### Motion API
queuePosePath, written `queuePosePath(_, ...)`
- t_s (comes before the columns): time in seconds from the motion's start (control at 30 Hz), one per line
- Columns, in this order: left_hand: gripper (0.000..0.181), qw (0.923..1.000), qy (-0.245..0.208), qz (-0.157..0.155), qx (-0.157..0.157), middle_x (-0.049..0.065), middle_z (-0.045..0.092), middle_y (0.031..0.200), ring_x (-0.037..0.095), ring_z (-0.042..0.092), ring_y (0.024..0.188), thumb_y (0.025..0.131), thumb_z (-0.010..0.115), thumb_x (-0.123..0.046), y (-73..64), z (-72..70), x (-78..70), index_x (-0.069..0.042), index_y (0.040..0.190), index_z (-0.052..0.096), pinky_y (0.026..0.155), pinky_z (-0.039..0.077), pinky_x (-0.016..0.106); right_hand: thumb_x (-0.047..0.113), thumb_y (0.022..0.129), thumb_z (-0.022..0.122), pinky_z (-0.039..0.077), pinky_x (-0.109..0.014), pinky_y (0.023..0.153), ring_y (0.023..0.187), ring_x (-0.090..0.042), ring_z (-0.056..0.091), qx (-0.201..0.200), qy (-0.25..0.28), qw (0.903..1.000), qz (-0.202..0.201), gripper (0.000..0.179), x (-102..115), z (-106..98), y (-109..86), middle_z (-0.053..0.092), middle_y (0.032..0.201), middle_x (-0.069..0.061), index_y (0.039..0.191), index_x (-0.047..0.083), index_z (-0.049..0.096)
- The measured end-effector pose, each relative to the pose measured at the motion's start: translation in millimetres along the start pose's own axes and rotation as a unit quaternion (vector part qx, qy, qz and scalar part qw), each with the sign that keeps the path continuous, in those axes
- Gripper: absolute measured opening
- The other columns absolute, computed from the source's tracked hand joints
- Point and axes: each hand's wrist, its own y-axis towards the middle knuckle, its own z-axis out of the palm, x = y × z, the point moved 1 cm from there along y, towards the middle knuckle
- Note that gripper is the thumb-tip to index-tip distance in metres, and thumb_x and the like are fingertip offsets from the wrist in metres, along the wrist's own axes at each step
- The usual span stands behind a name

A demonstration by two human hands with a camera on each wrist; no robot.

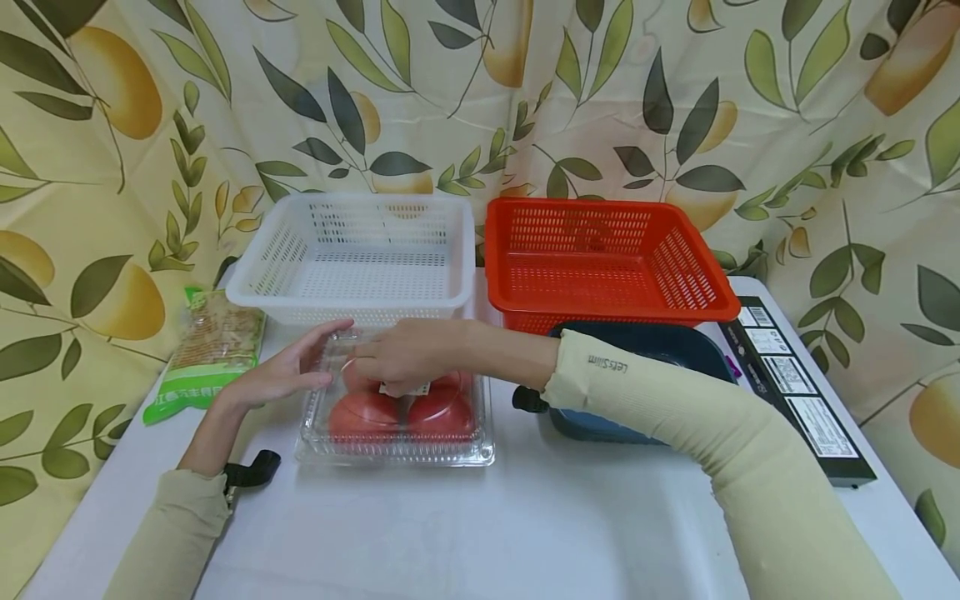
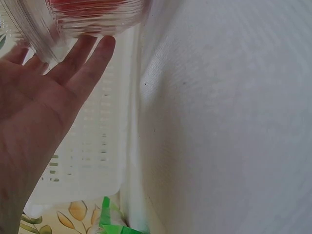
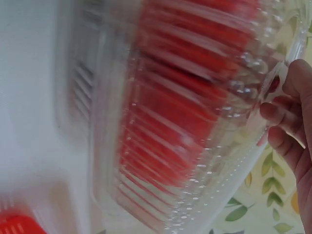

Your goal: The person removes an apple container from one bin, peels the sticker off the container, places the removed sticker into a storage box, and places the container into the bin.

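Note:
A clear plastic clamshell box (image 1: pixel 393 450) sits on the white table with several red tomatoes (image 1: pixel 441 412) inside, its ribbed side close up in the right wrist view. My right hand (image 1: pixel 416 350) reaches across its top with fingers bent, pinching at a white label (image 1: pixel 416 388) on the lid; the hand partly hides the label. Along the box's left side rests my left hand (image 1: pixel 277 379), thumb and fingers spread. In the left wrist view, the left fingertips (image 2: pixel 105 46) touch the box's ribbed plastic wall, not curled round it.
Behind the box stands a white perforated basket (image 1: pixel 240 287), with a red basket (image 1: pixel 498 296) to its right. A dark blue basin (image 1: pixel 592 425) is partly under my right forearm. A green-and-clear food bag (image 1: pixel 217 350) lies left; a black labelled carton (image 1: pixel 795 392) lies right.

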Motion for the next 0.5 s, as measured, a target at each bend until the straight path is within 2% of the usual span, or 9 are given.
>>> queuePosePath(0.13, 0.076, 1.0000, -0.004, 0.002, 0.001, 0.015, 0.009, 0.163, 0.039, 0.000, 0.150, 0.093, 0.057, -0.006, -0.1, 0.3, -0.5, -0.017, 0.155, 0.015, 0.114, 0.007, 0.070, 0.022, 0.097, 0.052, 0.047, -0.021, 0.069, 0.086, -0.011, 0.055, -0.028, 0.037, 0.9989, -0.005, 0.017, -3.0, 3.6, -3.8, 0.058, 0.106, 0.005, 0.114, 0.020, 0.055)
queuePosePath(0.2, 0.076, 1.0000, -0.003, 0.002, 0.001, 0.014, 0.008, 0.163, 0.039, -0.001, 0.150, 0.093, 0.057, -0.006, -0.3, 0.3, -0.5, -0.018, 0.155, 0.015, 0.114, 0.007, 0.071, 0.020, 0.097, 0.053, 0.046, -0.021, 0.068, 0.086, -0.009, 0.055, -0.040, 0.058, 0.9974, -0.009, 0.017, -4.5, 5.4, -5.6, 0.058, 0.102, 0.006, 0.113, 0.021, 0.056)
queuePosePath(0.37, 0.076, 1.0000, 0.001, 0.004, -0.001, 0.012, 0.009, 0.163, 0.038, -0.002, 0.150, 0.093, 0.057, -0.005, -0.6, 0.1, -0.3, -0.018, 0.155, 0.016, 0.114, 0.005, 0.070, 0.014, 0.096, 0.052, 0.047, -0.021, 0.071, 0.097, -0.009, 0.053, -0.062, 0.068, 0.9956, -0.014, 0.020, -5.9, 9.5, -9.8, 0.058, 0.107, 0.006, 0.113, 0.022, 0.060)
queuePosePath(0.5, 0.076, 1.0000, 0.001, 0.005, -0.001, 0.012, 0.009, 0.163, 0.038, -0.002, 0.150, 0.093, 0.057, -0.004, -0.5, 0.4, -0.7, -0.018, 0.155, 0.016, 0.115, 0.004, 0.069, 0.016, 0.097, 0.056, 0.050, -0.021, 0.076, 0.103, -0.010, 0.053, -0.095, 0.063, 0.9934, -0.014, 0.017, -6.2, 12.8, -13.9, 0.060, 0.111, 0.005, 0.109, 0.021, 0.065)
